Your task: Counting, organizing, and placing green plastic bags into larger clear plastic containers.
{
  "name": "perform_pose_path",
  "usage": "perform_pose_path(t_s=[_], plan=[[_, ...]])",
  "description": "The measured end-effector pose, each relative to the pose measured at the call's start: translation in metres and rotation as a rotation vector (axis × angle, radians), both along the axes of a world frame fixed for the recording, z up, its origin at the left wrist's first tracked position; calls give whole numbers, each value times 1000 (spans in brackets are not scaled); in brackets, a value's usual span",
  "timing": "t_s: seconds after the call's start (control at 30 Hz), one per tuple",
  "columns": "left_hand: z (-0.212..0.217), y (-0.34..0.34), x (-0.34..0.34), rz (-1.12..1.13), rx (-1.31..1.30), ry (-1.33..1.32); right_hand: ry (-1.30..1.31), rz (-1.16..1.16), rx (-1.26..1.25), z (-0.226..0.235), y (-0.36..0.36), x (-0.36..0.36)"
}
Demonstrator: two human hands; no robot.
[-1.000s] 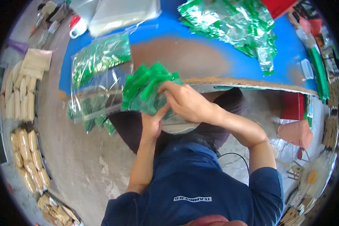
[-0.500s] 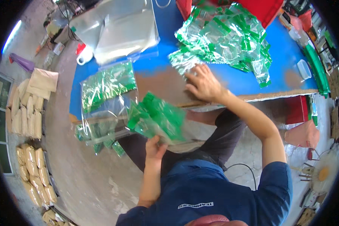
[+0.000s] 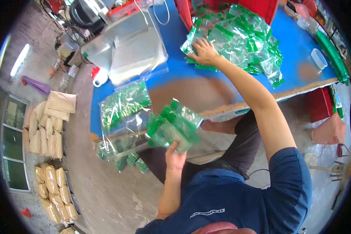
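My left hand (image 3: 175, 158) is closed on a fanned bunch of green-and-clear plastic packets (image 3: 165, 130), held above my lap near the table's front edge. Out over the table, my right hand (image 3: 206, 54) lies with fingers spread on the left edge of a loose heap of similar packets (image 3: 245, 48). Whether it touches a single packet there cannot be made out. Left of the held bunch, a large clear bag (image 3: 125, 104) with green packets inside lies at the table corner, its empty end hanging over the edge.
The blue table (image 3: 175, 74) has a worn brown patch and edge. On it are a stack of clear plastic sheets (image 3: 136, 54), a white cup-like item (image 3: 100, 78), a red container (image 3: 185, 15) behind the heap and a small clear tub (image 3: 319, 59). Filled sacks (image 3: 50, 175) stand at left.
My right hand has moved farther from me, up along the left side of the heap. The bunch in my left hand has spread more. The whole view has shifted slightly.
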State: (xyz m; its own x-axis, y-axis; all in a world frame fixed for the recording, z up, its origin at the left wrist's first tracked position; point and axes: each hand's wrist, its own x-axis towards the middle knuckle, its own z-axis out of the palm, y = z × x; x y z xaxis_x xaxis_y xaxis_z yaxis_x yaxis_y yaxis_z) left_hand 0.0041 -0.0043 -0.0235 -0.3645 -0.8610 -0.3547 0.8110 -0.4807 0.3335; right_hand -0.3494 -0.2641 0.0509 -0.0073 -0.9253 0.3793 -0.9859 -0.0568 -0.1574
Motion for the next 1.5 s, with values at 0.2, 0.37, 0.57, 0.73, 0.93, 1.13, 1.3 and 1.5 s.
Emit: perform_pose_path(t_s=[0.2,0.37,0.57,0.73,0.93,1.13,1.3,1.5], plan=[[-25,9,39,15,-46,22,167,257,38,-12,68,99],[-21,6,47,-40,-102,102,62,347,-55,2,114,101],[-20,1,28,-159,-143,254,-21,420,112,15,148,104],[-11,-5,6,18,-73,91,-566,724,468,13,170,107],[-18,-5,-5,-19,-39,107,-76,-486,-341,-13,117,-67],[-27,1,11,-67,-100,22,-479,-431,74,-17,110,-76],[-44,-8,37,-168,-208,25,-358,-495,80,-6,115,-74],[-32,-26,20,-235,-334,254,-397,-448,69,-23,127,-101]])
